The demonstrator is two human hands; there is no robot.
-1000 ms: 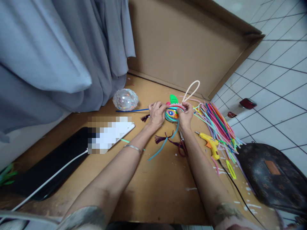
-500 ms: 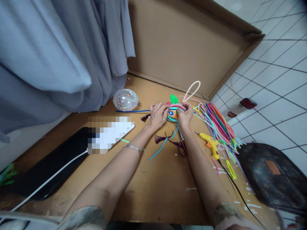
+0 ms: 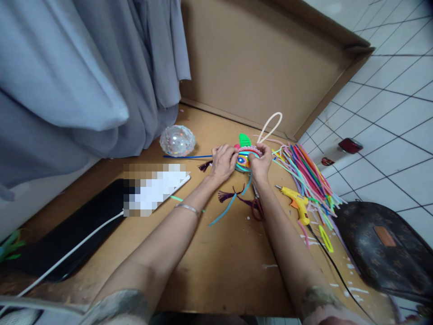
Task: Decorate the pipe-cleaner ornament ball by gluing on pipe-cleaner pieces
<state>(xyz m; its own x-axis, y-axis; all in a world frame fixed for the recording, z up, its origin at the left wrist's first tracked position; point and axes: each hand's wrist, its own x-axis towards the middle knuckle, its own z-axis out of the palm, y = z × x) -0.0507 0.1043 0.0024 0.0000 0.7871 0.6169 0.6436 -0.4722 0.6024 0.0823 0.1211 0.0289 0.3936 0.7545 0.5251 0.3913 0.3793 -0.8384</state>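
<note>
Between my hands is a colourful pipe-cleaner craft [image 3: 242, 161] with a blue eye-like patch, a pink frilled band and a green leaf-like piece [image 3: 245, 140] on top. My left hand [image 3: 223, 162] grips its left side with bent fingers. On the right side, my right hand [image 3: 261, 161] pinches it, thumb across the front. A white loop [image 3: 271, 126] rises behind the right fingers. Below the craft lie blue strips [image 3: 223, 211] and dark purple tassels [image 3: 226, 196]. Scissors [image 3: 257, 210] are partly hidden by my right forearm. A blue stick [image 3: 191, 157] lies left of my left hand.
A yellow glue gun [image 3: 296, 201] with a black cord lies right of my right forearm, near a bundle of coloured pipe cleaners [image 3: 307, 174]. A brown patterned bag [image 3: 389, 253] sits at right. A clear ball [image 3: 177, 141] and a white power strip [image 3: 157, 192] are at left.
</note>
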